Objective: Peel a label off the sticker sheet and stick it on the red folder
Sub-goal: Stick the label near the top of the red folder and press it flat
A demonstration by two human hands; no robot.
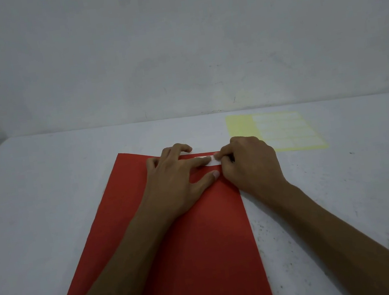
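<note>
A red folder (197, 243) lies flat on the white table, running from the near edge toward the middle. A small white label (211, 159) rests near the folder's far right corner. My left hand (180, 177) lies spread on the folder, its index finger pressing on the label's left part. My right hand (249, 164) is curled at the folder's right edge, its fingertips pinching the label's right end. The yellow sticker sheet (277, 132) with rows of white labels lies flat at the back right, beyond my right hand.
The white table (56, 193) ends at a grey wall (173, 49) just behind the folder and sheet. Bare tabletop extends left of the folder and right of my right forearm.
</note>
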